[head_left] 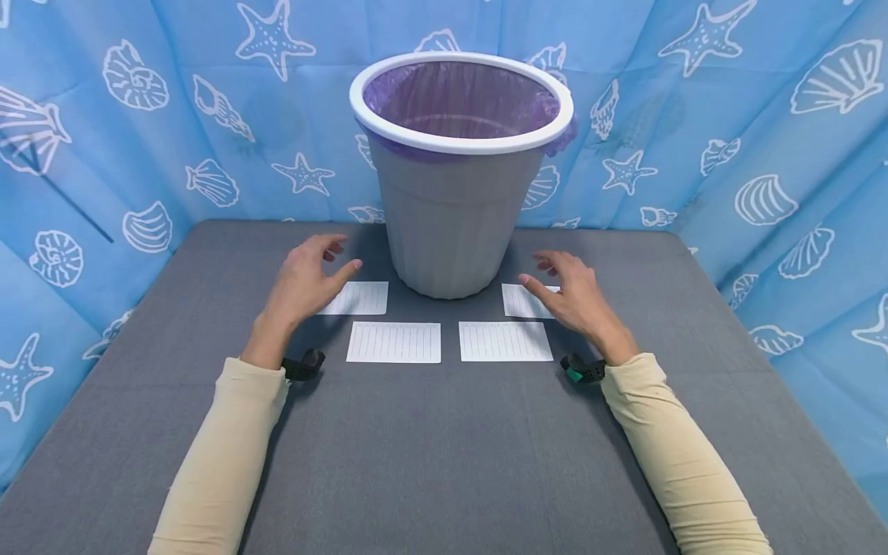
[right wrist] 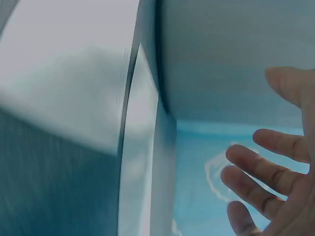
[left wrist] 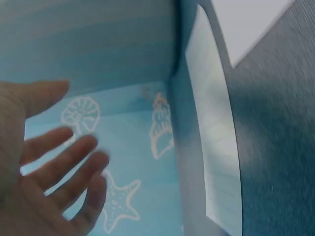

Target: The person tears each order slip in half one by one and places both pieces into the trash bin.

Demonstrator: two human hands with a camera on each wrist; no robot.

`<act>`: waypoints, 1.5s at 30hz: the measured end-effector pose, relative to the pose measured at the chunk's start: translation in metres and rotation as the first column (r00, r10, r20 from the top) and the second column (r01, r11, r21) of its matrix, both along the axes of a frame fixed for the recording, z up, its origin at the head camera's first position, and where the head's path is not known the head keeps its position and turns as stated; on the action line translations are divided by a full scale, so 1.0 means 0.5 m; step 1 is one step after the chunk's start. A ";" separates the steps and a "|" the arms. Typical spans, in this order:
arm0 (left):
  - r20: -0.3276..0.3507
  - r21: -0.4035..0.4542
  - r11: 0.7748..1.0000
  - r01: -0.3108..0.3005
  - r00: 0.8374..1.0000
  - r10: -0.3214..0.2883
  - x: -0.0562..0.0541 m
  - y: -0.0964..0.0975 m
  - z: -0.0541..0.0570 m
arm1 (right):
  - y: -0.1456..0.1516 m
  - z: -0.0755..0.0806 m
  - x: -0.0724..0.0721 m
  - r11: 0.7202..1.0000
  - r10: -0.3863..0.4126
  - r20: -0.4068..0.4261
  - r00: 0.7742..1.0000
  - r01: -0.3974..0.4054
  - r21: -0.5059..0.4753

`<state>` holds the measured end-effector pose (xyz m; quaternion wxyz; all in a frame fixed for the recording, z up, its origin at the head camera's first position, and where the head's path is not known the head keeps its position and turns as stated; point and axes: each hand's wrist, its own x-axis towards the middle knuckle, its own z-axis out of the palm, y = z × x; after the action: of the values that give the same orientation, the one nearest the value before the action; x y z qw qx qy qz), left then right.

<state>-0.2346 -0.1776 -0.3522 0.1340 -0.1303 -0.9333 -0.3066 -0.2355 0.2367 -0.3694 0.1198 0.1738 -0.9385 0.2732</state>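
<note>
Left grip and right grip, both released, flank the bin; room separates edges of front cards.

A gray cloth-topped table fills a curtained-off nook, hemmed in at the back and both sides by blue curtains in a white seashell-and-starfish print. Wrist-worn cameras suggest a staged recording booth, though whether it stands in a home, lab or studio cannot be told.
</note>
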 end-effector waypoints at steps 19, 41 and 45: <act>0.486 0.238 0.891 0.387 0.746 -0.455 -0.013 0.009 -0.035 | -0.161 -0.045 0.057 0.895 0.388 0.235 0.891 -0.302 -0.329; 0.469 0.050 0.902 0.428 0.788 -0.399 -0.007 0.053 -0.051 | -0.280 -0.052 0.055 0.945 0.309 0.267 0.913 -0.327 0.023; 0.456 0.023 0.903 0.430 0.799 -0.392 -0.008 0.058 -0.051 | -0.278 -0.055 0.055 0.951 0.303 0.281 0.911 -0.309 -0.023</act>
<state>-0.2386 -0.1488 -0.3779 -0.1606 -0.2604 -0.8995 -0.3119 -0.2079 0.0977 -0.3970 -0.0608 0.2795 -0.9101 0.3000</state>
